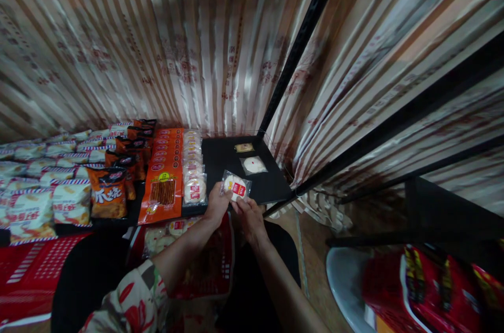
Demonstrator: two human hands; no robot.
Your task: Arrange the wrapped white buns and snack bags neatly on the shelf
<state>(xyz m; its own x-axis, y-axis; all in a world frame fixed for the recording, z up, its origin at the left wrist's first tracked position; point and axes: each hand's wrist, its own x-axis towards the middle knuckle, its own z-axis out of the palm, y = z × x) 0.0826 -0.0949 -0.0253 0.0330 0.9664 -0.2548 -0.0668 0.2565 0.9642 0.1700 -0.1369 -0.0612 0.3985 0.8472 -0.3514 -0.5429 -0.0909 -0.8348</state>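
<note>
Wrapped white disc [236, 186], held near the front edge of the black shelf [218, 157], grasped by the left hand [219, 204] and right hand [251, 219]. If pinched too loosely, it might be dropped past that edge.

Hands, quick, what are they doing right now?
Left hand: closed, holding the clear-wrapped white packet by its left side.
Right hand: closed, holding the same packet at its lower edge.

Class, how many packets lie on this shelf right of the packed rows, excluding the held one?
2: a small yellowish packet at the back, a round white packet in front of it. The held packet could hide another.
</note>
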